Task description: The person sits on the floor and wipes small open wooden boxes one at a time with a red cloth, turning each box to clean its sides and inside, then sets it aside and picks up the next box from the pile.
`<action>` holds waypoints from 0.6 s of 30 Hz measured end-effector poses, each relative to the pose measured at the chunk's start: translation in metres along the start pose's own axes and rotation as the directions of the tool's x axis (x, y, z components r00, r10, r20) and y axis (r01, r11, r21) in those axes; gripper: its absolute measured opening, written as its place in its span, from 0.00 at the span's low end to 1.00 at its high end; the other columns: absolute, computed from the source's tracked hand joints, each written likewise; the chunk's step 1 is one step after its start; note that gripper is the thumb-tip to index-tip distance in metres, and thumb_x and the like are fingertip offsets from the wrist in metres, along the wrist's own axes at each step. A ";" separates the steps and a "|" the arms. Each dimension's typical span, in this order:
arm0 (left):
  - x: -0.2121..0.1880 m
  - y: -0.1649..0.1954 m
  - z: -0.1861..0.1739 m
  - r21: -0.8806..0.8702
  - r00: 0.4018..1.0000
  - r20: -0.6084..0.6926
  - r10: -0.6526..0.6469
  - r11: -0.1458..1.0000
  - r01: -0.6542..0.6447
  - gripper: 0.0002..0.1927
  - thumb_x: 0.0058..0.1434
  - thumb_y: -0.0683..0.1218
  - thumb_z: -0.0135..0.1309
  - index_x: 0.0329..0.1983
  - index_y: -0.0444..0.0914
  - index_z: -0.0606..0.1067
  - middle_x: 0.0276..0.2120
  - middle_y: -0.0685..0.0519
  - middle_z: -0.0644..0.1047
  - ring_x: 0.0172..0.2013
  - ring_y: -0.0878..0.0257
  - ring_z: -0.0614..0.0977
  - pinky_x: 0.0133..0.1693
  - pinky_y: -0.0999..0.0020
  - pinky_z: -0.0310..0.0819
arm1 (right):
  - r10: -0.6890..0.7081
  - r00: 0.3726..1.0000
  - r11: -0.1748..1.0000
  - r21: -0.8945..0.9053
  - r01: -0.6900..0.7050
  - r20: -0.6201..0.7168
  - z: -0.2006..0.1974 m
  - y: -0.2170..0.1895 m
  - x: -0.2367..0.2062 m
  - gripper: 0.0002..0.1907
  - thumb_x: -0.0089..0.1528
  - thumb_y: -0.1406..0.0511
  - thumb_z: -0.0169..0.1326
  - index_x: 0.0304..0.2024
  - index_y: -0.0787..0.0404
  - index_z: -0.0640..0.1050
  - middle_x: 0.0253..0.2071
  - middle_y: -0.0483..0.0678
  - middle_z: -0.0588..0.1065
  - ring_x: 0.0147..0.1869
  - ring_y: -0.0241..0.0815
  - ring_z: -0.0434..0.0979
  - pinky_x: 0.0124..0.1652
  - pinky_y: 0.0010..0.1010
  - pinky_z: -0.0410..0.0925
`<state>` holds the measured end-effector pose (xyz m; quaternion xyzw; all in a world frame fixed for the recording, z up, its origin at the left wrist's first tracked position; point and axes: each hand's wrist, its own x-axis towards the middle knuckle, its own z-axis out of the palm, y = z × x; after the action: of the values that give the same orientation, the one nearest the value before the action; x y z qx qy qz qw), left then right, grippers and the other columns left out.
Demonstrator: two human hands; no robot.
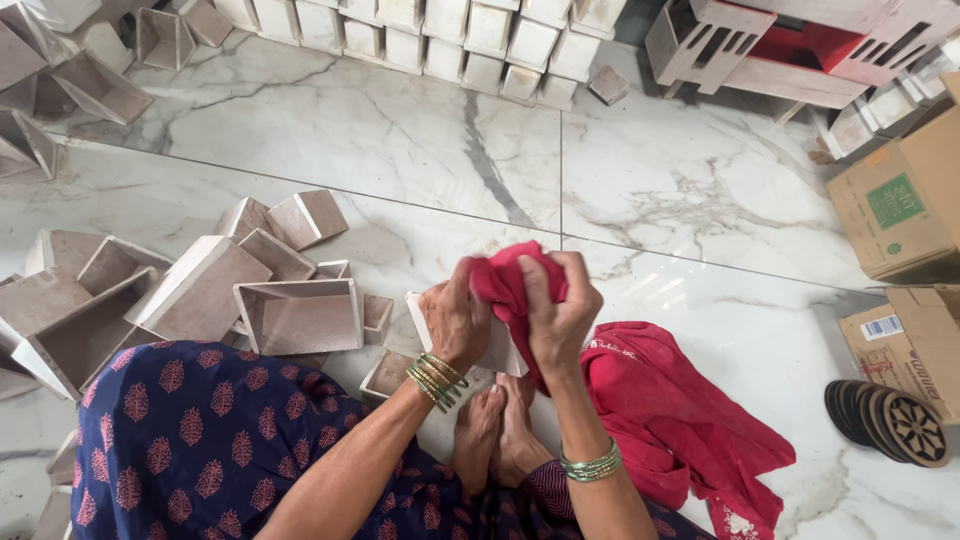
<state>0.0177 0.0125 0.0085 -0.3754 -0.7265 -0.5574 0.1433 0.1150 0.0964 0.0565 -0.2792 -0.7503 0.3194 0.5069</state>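
Left hand clasped around a small white open box, grip closed on its near wall, green and gold bangles at the wrist. Right hand closed on a bunched red cloth, pressing it against the top of the same box, just right of the left hand and touching it through the fabric. Green bangles on the right wrist too. Box held at centre frame, above bare feet on the floor. Rest of the red cloth trailing down and right from the hands, spread over the marble floor toward the lower right.

Just left of the held box, a heap of like trays and boxes, pale outside and brownish inside: one large rectangular tray open toward the camera, others tipped and stacked toward the left edge. Blue garment with red motifs filling the lower left.

Along the top edge, a neat row of white boxes. At upper right, slatted white crates with a red inside. At the right edge, two cardboard cartons, and below them a leaning stack of dark round patterned discs.
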 end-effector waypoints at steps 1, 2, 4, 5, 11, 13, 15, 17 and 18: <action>-0.001 -0.002 -0.001 -0.049 1.000 0.003 -0.002 0.999 0.002 0.10 0.63 0.45 0.46 0.42 0.37 0.75 0.17 0.46 0.72 0.20 0.46 0.75 0.28 0.51 0.63 | -0.053 0.998 0.998 -0.015 0.053 0.017 0.002 -0.002 -0.003 0.17 0.65 0.57 0.60 0.35 0.66 0.76 0.24 0.44 0.72 0.28 0.32 0.68 0.30 0.28 0.64; -0.001 -0.004 -0.001 -0.097 1.000 0.004 -0.004 0.995 0.005 0.09 0.63 0.45 0.47 0.40 0.37 0.74 0.17 0.45 0.72 0.21 0.45 0.75 0.28 0.52 0.63 | -0.106 0.994 0.994 -0.028 0.107 0.036 0.003 -0.002 -0.005 0.17 0.65 0.57 0.60 0.36 0.66 0.76 0.24 0.44 0.71 0.27 0.33 0.67 0.30 0.28 0.64; -0.002 -0.004 -0.003 -0.136 0.999 0.015 -0.029 0.990 0.031 0.09 0.67 0.47 0.47 0.35 0.37 0.73 0.17 0.45 0.71 0.21 0.46 0.75 0.28 0.54 0.63 | -0.045 0.999 0.999 -0.015 0.045 0.003 0.001 0.007 -0.001 0.16 0.64 0.57 0.61 0.35 0.65 0.76 0.24 0.44 0.71 0.28 0.33 0.67 0.30 0.27 0.62; -0.001 -0.005 -0.004 -0.128 0.998 0.026 -0.051 0.990 0.054 0.12 0.70 0.47 0.46 0.32 0.37 0.72 0.17 0.45 0.70 0.21 0.47 0.74 0.29 0.55 0.62 | -0.015 1.000 1.000 -0.010 0.015 -0.014 -0.001 0.015 0.004 0.16 0.64 0.58 0.61 0.34 0.65 0.77 0.24 0.43 0.71 0.28 0.32 0.67 0.29 0.27 0.62; 0.023 -0.016 0.004 -0.680 0.873 -0.017 -0.488 0.646 0.347 0.22 0.71 0.50 0.44 0.20 0.38 0.66 0.18 0.57 0.67 0.20 0.68 0.65 0.24 0.65 0.58 | 0.405 0.914 0.853 0.371 -0.367 -0.028 -0.027 0.077 0.027 0.17 0.70 0.58 0.56 0.33 0.64 0.77 0.29 0.37 0.69 0.34 0.30 0.62 0.35 0.25 0.59; 0.025 -0.027 0.008 -0.787 0.793 0.032 -0.609 0.474 0.395 0.23 0.71 0.50 0.46 0.19 0.38 0.65 0.17 0.58 0.65 0.20 0.70 0.62 0.24 0.66 0.56 | 0.357 0.934 0.874 0.350 -0.338 0.013 -0.024 0.084 0.022 0.16 0.70 0.57 0.53 0.34 0.61 0.77 0.30 0.35 0.68 0.35 0.28 0.62 0.36 0.24 0.60; 0.023 -0.036 0.012 -0.838 0.753 0.115 -0.648 0.344 0.424 0.22 0.70 0.50 0.47 0.19 0.38 0.66 0.18 0.59 0.64 0.21 0.70 0.62 0.24 0.67 0.54 | 0.298 0.949 0.864 0.393 -0.316 0.108 -0.013 0.081 0.013 0.14 0.70 0.58 0.53 0.35 0.60 0.77 0.31 0.34 0.68 0.36 0.27 0.62 0.38 0.22 0.61; 0.021 -0.044 0.015 -0.839 0.714 0.148 -0.684 0.296 0.457 0.20 0.69 0.49 0.48 0.20 0.39 0.66 0.18 0.58 0.66 0.20 0.68 0.63 0.23 0.67 0.56 | 0.207 0.948 0.811 0.500 -0.305 0.241 0.004 0.072 0.002 0.12 0.68 0.59 0.54 0.35 0.59 0.75 0.32 0.34 0.67 0.37 0.26 0.63 0.39 0.20 0.60; 0.019 -0.047 0.014 -0.838 0.694 0.166 -0.700 0.271 0.474 0.20 0.68 0.49 0.48 0.20 0.40 0.65 0.18 0.58 0.66 0.19 0.68 0.63 0.23 0.67 0.57 | 0.225 0.940 0.773 0.540 -0.333 0.257 0.007 0.067 -0.003 0.14 0.69 0.59 0.53 0.32 0.59 0.74 0.30 0.34 0.66 0.36 0.27 0.61 0.37 0.21 0.59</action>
<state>-0.0249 0.0285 -0.0173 -0.0271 -0.4305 -0.8827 -0.1864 0.1156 0.1360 0.0016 -0.1918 -0.6106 0.6263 0.4452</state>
